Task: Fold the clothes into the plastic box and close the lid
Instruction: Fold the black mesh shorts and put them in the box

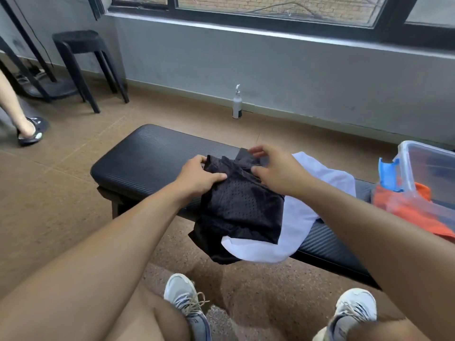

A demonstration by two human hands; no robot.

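Note:
A black mesh garment [241, 207] lies partly folded on the black padded bench [147, 158], its lower edge hanging over the front. My left hand [197, 177] pinches its upper left edge between thumb and fingers. My right hand [275, 168] pinches the fabric at the top right. Under the black garment lies a white garment [317, 183]. A clear plastic box [428, 168] with a blue latch [389, 173] stands at the right end of the bench, with an orange garment [406, 207] in front of it.
A white pump bottle [237, 104] stands on the floor by the grey wall. A black stool [81, 52] is at the back left. Another person's leg and sandal [29, 130] show at the left edge. My two shoes [187, 299] rest on the brown floor.

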